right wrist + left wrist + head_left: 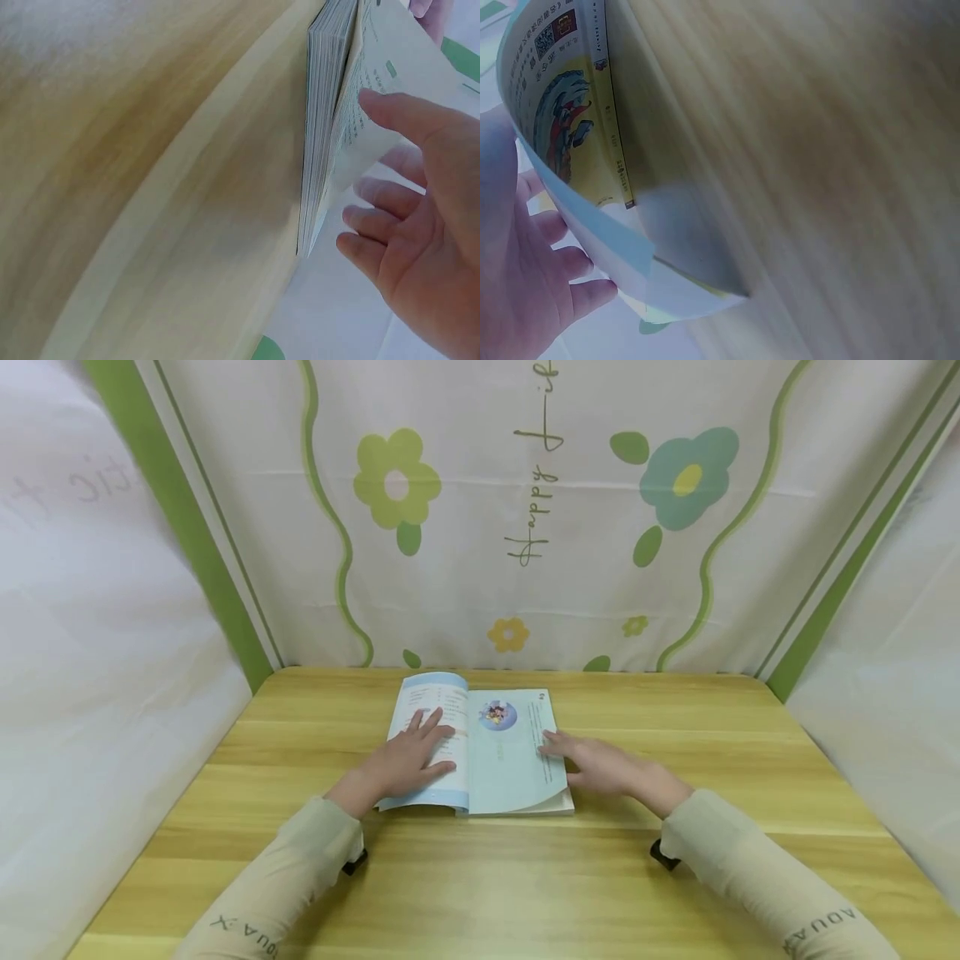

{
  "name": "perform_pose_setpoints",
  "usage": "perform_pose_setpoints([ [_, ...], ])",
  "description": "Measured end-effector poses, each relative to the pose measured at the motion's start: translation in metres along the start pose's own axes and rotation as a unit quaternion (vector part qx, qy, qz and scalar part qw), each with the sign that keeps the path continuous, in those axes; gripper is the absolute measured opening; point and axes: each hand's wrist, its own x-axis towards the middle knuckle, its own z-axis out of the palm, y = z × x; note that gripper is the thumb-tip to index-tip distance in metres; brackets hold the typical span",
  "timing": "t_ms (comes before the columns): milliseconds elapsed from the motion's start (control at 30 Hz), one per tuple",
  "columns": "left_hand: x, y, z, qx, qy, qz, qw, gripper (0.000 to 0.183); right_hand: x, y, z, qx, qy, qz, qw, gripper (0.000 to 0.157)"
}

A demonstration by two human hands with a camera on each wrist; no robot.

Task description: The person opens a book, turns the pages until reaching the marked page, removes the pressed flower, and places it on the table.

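Observation:
An open book (510, 777) lies on the wooden table. Its left side shows a white page with blue bands, its right a pale blue page with a round cartoon picture. My left hand (411, 756) rests on the left page with fingers spread. In the left wrist view the turned-over cover (592, 214) bows up from the table, a yellow illustration on its underside. At the book's right edge is my right hand (603, 766), fingertips over the page margin. The right wrist view shows its thumb (397, 112) against the slightly lifted page, above the thick page block (324, 97).
The wooden table (495, 885) extends around the book on all sides. A white curtain (465, 568) with printed flowers hangs behind it, and more white cloth hangs at left and right. Both forearms wear pale sleeves, with a dark device (664, 855) under the right wrist.

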Motion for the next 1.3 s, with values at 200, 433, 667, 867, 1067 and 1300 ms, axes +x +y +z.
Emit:
perform_pose_setpoints([
  [200, 0.0, -0.001, -0.001, -0.001, -0.009, -0.008, 0.9999, 0.066, 0.003, 0.0, 0.002, 0.007, 0.016, 0.029, 0.999, 0.057],
  [433, -0.003, -0.001, -0.004, -0.021, -0.026, -0.018, 0.9993, 0.069, 0.007, 0.0, 0.004, 0.05, 0.03, 0.081, 0.995, 0.065],
  [667, -0.005, -0.006, -0.006, -0.035, -0.038, -0.024, 0.9984, 0.069, 0.01, -0.001, 0.005, 0.075, 0.046, 0.105, 0.991, 0.075],
  [867, -0.008, -0.009, -0.007, -0.047, -0.047, -0.028, 0.9974, 0.07, 0.014, -0.004, 0.006, 0.108, 0.059, 0.119, 0.985, 0.084],
  [1067, -0.009, -0.01, -0.007, -0.053, -0.054, -0.032, 0.9966, 0.071, 0.018, -0.009, 0.004, 0.159, 0.076, 0.139, 0.974, 0.102],
  [1300, -0.007, -0.011, -0.006, -0.054, -0.055, -0.034, 0.9964, 0.07, 0.029, -0.023, 0.007, 0.248, 0.079, 0.121, 0.958, 0.113],
])
